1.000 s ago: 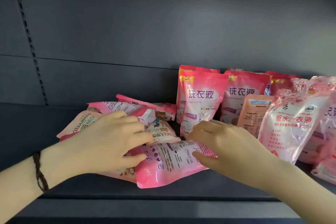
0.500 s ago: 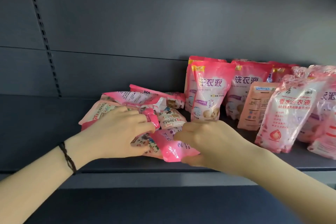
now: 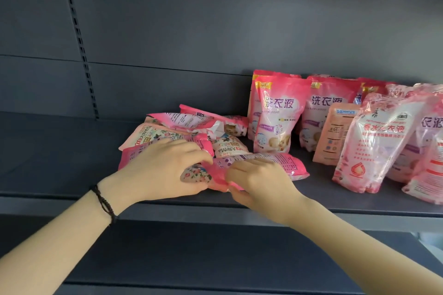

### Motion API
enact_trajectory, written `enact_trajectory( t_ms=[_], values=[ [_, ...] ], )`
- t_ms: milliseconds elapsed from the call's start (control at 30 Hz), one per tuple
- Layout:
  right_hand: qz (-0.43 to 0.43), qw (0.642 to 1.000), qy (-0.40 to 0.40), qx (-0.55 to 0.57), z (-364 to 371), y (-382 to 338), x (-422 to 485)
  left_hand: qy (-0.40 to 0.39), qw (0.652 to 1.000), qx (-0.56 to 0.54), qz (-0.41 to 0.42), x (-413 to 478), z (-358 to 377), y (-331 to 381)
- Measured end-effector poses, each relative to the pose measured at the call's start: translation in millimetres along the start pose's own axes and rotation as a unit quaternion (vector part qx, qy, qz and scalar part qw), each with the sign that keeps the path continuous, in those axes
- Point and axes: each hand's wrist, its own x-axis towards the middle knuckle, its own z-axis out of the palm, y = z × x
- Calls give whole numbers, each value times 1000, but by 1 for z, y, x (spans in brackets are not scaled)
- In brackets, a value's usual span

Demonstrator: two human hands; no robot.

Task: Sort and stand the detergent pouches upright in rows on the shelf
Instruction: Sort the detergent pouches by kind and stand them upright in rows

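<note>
light: soft, even; shelf (image 3: 60, 151) dim
glare: sheen seen on pouches (image 3: 374, 141)
edges: bent by wide lens
focus: slightly softened throughout

Both hands are down at the heap (image 3: 172, 127) of fallen pouches on the shelf (image 3: 60, 151). The left hand (image 3: 165, 170), a dark bracelet (image 3: 104, 203) at its wrist, curls round a floral pouch (image 3: 194, 173). The right hand (image 3: 261, 182) pinches the near end of a flat pink pouch (image 3: 285, 163), touching it. To the right, standing pouches (image 3: 275, 112) line up, some leaning.
</note>
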Motion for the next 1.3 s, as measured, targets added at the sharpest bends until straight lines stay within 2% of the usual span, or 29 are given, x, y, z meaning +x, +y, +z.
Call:
enact_trajectory(
  t_ms=[133,233,333,433,500,600,667,733,833,900,967,1067,1200,1300],
  values=[
    [107,990,73,63,0,2,-1,19,996,-78,-27,4,10,2],
    [174,972,114,113,-5,13,8,51,981,-180,-50,13,19,4],
    [209,943,178,187,-13,22,19,78,952,-287,-78,29,26,2],
    [235,903,272,236,-26,34,31,125,901,-400,-117,50,31,2],
    [262,857,348,276,-35,48,40,156,856,-472,-139,65,34,6],
    [355,740,413,395,-33,70,46,183,782,-573,-163,89,35,23],
    [405,683,412,446,-19,79,40,181,759,-602,-173,100,39,36],
    [420,654,417,471,-10,83,29,169,748,-617,-177,106,44,49],
    [407,635,416,508,-8,86,9,179,724,-639,-187,108,51,62],
    [411,628,387,536,-3,82,-6,195,709,-650,-194,107,54,69],
    [441,616,342,556,5,73,-21,210,678,-672,-212,105,57,76],
    [454,580,304,604,6,67,-29,249,632,-690,-248,107,59,89],
    [427,572,357,602,-5,84,-22,318,616,-674,-254,122,57,104],
    [419,586,401,566,-8,104,-15,333,610,-677,-243,146,58,117]
  ],
)
